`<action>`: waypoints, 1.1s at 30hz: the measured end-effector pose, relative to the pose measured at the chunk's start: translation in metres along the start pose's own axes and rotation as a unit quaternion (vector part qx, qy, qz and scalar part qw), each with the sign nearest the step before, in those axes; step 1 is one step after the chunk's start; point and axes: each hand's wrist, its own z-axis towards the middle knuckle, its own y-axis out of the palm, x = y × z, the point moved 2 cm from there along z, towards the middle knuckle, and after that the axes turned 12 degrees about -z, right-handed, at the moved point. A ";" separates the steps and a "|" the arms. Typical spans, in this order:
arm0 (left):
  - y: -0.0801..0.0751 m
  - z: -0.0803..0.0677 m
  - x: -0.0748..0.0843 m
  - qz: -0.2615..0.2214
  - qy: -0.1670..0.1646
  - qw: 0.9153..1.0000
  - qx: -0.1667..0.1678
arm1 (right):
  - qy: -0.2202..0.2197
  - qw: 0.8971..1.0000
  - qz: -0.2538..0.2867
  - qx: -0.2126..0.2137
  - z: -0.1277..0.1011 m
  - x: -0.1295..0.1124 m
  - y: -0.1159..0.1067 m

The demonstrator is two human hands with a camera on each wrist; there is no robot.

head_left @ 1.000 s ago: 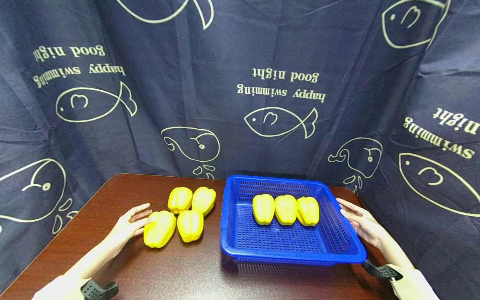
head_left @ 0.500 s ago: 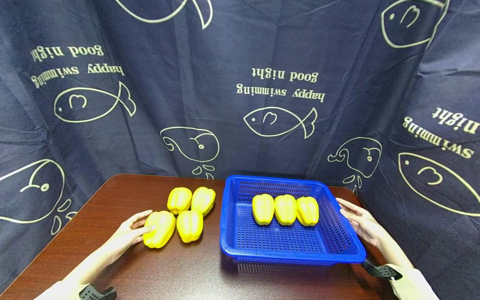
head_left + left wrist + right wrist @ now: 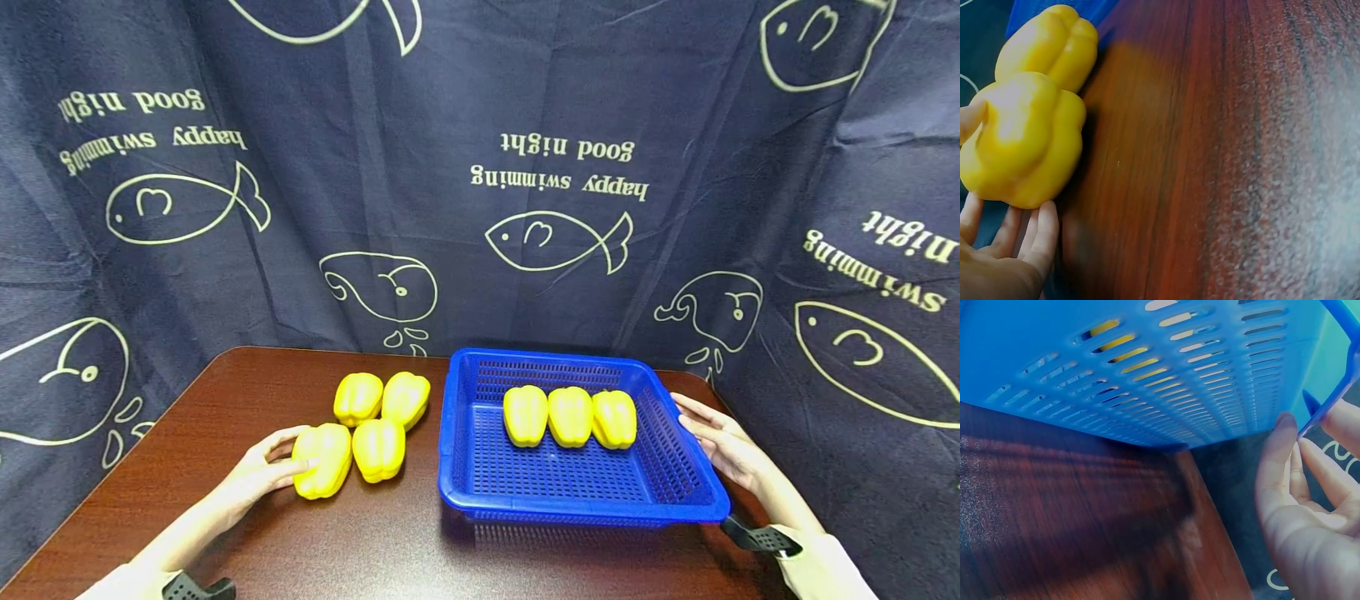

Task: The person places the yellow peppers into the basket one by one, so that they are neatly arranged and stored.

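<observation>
My left hand (image 3: 288, 450) grips a yellow bell pepper (image 3: 324, 458) lying on the brown table (image 3: 225, 392), left of the blue basket (image 3: 585, 510). In the left wrist view the thumb and fingers (image 3: 1035, 231) wrap round that pepper (image 3: 1022, 140), and a second pepper (image 3: 1054, 44) touches it. My right hand (image 3: 701, 429) rests with straight fingers against the basket's right rim. Its fingers (image 3: 1279, 456) touch the rim's edge in the right wrist view. Three yellow peppers (image 3: 570, 415) lie in a row inside the basket.
Three more yellow peppers (image 3: 378, 450) (image 3: 358, 398) (image 3: 407, 398) lie clustered on the table beside the held one. A dark blue curtain with fish drawings (image 3: 555, 242) hangs close behind and around the table. Bare wood (image 3: 360, 542) lies in front of the peppers and basket.
My left hand has slid right and closed round the nearest pepper, which has shifted slightly. The right hand and the basket have stayed put.
</observation>
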 end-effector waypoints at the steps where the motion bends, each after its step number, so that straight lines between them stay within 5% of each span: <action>1: 0.000 0.000 -0.001 0.003 0.000 1.000 0.003 | 0.000 1.000 0.000 0.002 0.000 0.000 0.000; 12: 0.002 -0.004 -0.002 0.027 0.044 0.998 0.018 | -0.002 1.000 0.001 0.008 0.001 0.001 -0.001; 20: 0.004 -0.008 -0.002 0.047 0.031 0.998 0.041 | 0.010 0.999 -0.009 0.030 0.001 0.001 0.000; 33: 0.008 -0.018 -0.001 -0.020 0.033 0.997 0.066 | 0.008 0.999 -0.002 0.032 0.000 0.002 -0.001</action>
